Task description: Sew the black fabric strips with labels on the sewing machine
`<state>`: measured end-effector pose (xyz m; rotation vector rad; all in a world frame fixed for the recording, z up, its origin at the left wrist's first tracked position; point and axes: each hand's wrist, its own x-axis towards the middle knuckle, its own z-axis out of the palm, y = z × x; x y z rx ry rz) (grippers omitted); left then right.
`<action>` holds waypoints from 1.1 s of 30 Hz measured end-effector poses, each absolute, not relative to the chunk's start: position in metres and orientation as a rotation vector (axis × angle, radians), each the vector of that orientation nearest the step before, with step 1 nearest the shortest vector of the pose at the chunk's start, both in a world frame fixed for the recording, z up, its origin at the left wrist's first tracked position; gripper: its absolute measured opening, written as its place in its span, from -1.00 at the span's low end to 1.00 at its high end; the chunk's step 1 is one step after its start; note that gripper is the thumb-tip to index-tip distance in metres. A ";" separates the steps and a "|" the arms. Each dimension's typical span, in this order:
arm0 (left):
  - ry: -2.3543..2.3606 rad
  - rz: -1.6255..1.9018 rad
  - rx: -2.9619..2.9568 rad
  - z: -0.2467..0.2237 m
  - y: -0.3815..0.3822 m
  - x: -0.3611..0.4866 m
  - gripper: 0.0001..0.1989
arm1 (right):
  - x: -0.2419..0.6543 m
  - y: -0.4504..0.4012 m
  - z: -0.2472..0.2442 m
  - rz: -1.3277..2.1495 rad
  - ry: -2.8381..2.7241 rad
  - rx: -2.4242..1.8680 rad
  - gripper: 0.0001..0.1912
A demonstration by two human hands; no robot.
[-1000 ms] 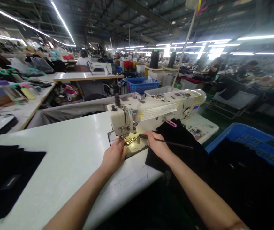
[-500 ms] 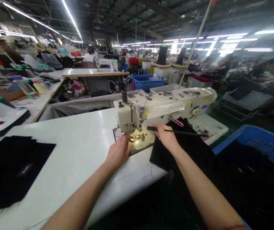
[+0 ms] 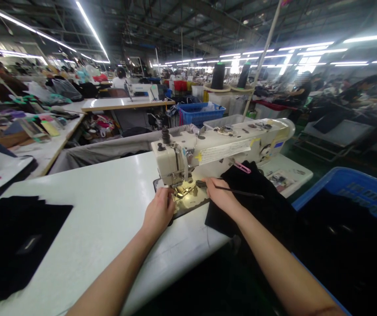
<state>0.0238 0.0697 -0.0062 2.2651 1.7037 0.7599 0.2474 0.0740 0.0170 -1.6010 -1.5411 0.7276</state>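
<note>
The white worktable (image 3: 99, 215) extends from the lower left to right of centre. A sewing machine (image 3: 228, 147) is mounted on it at centre. Black fabric pieces (image 3: 4, 250) lie flat at the lower left (a small pale rectangle (image 3: 30, 244) shows on their upper face). Black cloth (image 3: 251, 186) lies across the right-hand portion, beside the machine, and extends over the front edge.

No wording is clearly readable. Across the middle of the frame, a white paper strip (image 3: 226, 151) is showing blurred lines on a sewing machine (image 3: 204, 138). At upper center-left, blue lettering (image 3: 139, 88) is sitting illegibly on a farther machine (image 3: 147, 91). At lower left, a pale patch (image 3: 29, 244) is showing no legible characters on black cloth (image 3: 7, 254).
</note>
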 end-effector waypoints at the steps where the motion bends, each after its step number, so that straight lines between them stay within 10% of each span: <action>1: 1.697 0.770 2.265 -0.006 0.070 0.024 -0.84 | 0.248 0.074 0.018 0.729 -1.550 -1.606 -0.62; 33: 1.678 0.839 2.258 -0.011 0.079 0.014 -0.84 | 0.262 0.073 0.038 0.996 -1.554 -1.535 -0.69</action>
